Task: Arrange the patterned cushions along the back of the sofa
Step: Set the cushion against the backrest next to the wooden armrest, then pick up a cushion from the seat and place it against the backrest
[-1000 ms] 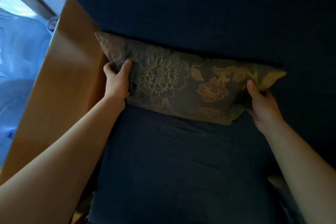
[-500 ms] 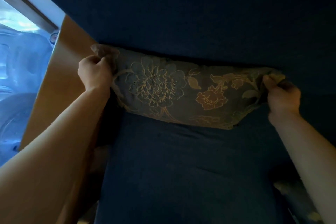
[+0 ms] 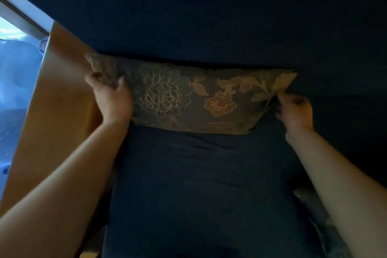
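A grey cushion with gold flower patterns (image 3: 188, 98) leans against the dark blue sofa back (image 3: 209, 16), its lower edge on the blue seat (image 3: 199, 184). My left hand (image 3: 113, 98) grips the cushion's upper left corner. At the right end, my right hand (image 3: 295, 111) pinches the cushion's corner with closed fingers. A second patterned cushion (image 3: 326, 228) shows partly at the lower right, mostly behind my right forearm.
A wooden side panel (image 3: 58, 111) of the sofa stands at the left, close to the cushion's left end. Beyond it is a bright window area (image 3: 14, 73) with pale cloth. The sofa back runs on to the right.
Both hands have shifted from the cushion's sides to its upper corners. The cushion now stands a little more upright against the sofa back.
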